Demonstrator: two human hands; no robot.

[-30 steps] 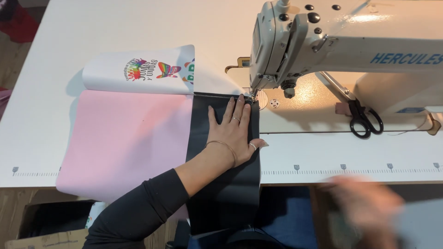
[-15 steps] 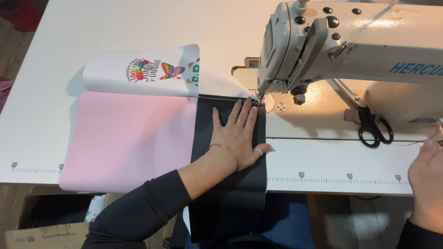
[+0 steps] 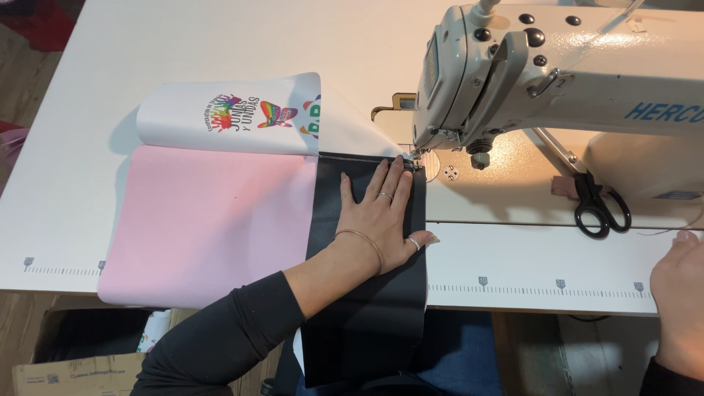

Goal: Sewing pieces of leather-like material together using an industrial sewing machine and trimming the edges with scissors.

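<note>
My left hand (image 3: 381, 216) lies flat with fingers spread on a black fabric strip (image 3: 367, 323), its fingertips just short of the presser foot (image 3: 418, 158) of a cream sewing machine (image 3: 557, 81). The black strip joins a pink sheet (image 3: 205, 220) whose far end curls back to show a white side with colourful prints (image 3: 242, 114). My right hand (image 3: 678, 301) is at the table's right front edge, fingers loosely curled, holding nothing that I can see.
Black-handled scissors (image 3: 598, 205) lie on the machine bed to the right. The white table (image 3: 147, 44) has a ruler scale along its front edge (image 3: 543, 290). A cardboard box (image 3: 73, 370) sits on the floor at lower left.
My right hand has come down to the table's right front edge from a blurred motion. The view has shifted slightly. My left hand stays flat on the black fabric.
</note>
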